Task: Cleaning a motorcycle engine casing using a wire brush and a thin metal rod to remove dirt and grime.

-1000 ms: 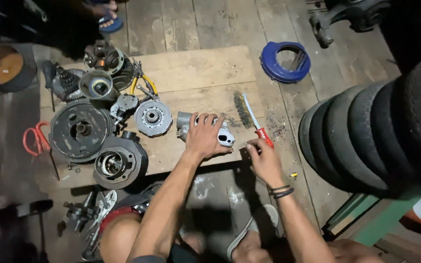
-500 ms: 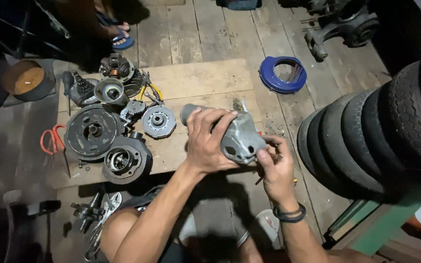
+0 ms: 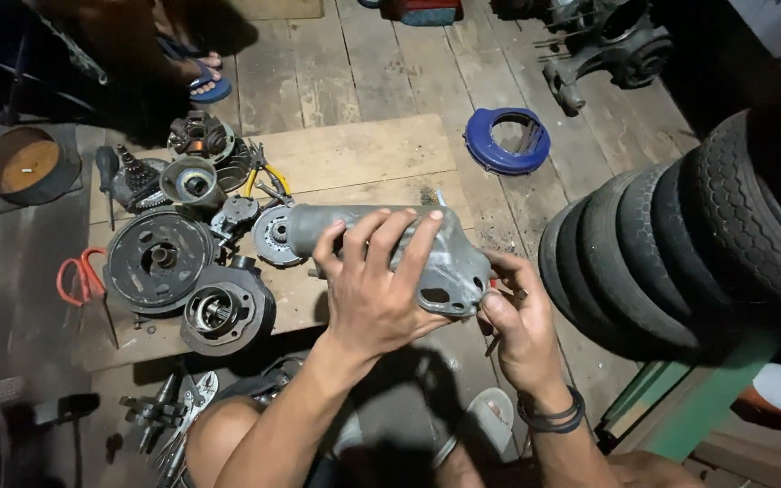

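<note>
My left hand (image 3: pixel 377 285) grips a grey cast-metal engine housing (image 3: pixel 449 271), lifted above the wooden board (image 3: pixel 363 154). Fingers wrap over its tubular end. My right hand (image 3: pixel 522 321) sits at the housing's right end, pinching a thin tool with a red handle that is mostly hidden behind the fingers. Dark bands circle my right wrist. My bare knee shows below.
Engine parts lie on the board's left: a round drum (image 3: pixel 157 258), a cylinder part (image 3: pixel 223 312), a toothed disc (image 3: pixel 273 237), pliers with yellow handles (image 3: pixel 268 179). Red scissors (image 3: pixel 79 276), a blue ring cover (image 3: pixel 508 140), stacked tyres (image 3: pixel 698 244), another person's sandalled foot (image 3: pixel 205 81).
The housing lay on the board under my left hand; it has been lifted and turned towards me. My right hand left the wire brush area and came to the housing's end.
</note>
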